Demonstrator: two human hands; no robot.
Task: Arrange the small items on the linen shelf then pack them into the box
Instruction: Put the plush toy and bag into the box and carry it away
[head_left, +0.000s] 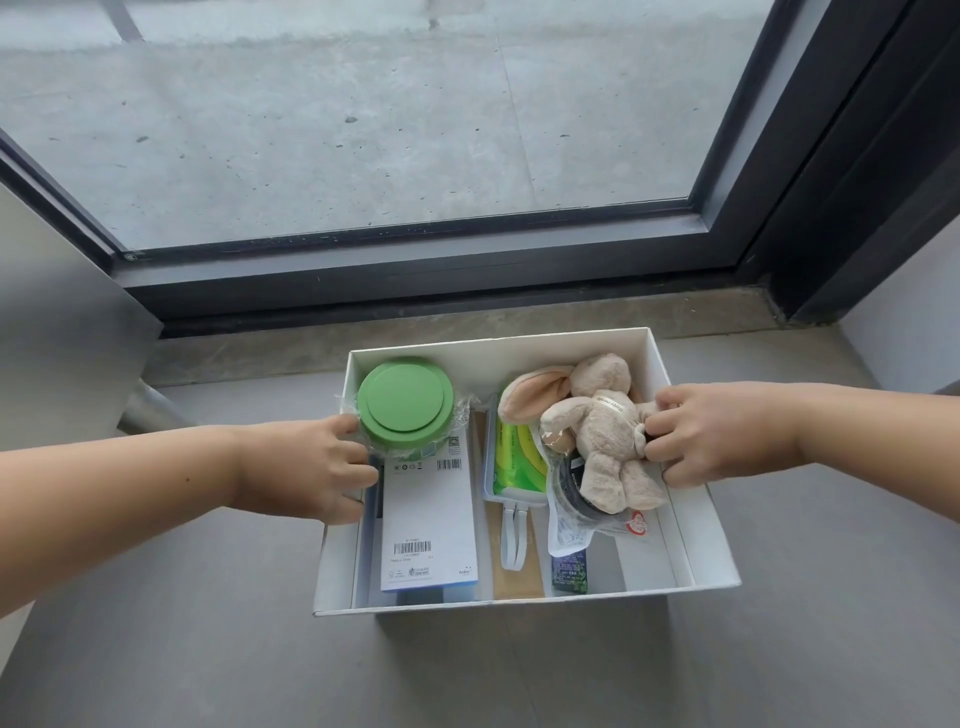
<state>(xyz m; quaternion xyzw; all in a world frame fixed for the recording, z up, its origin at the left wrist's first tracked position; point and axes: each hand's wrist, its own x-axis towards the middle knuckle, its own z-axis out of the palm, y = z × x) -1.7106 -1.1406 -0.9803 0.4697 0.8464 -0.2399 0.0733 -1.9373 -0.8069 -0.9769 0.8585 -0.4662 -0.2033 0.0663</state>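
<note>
L hand (311, 467), R hand (727, 436) grip box (493, 364) walls; bunny (602, 426) inside.

Both forearms cut off at frame edges, box (717, 535) left wall partly hidden under left hand (317, 470), dark round item (571, 493) mostly covered by plush rabbit (602, 431), white carton (428, 514) label print too small to read

My left hand (317, 467) and right hand (711, 436) grip opposite walls of the white box (696, 525); a plush bunny (602, 431) lies inside.
</note>
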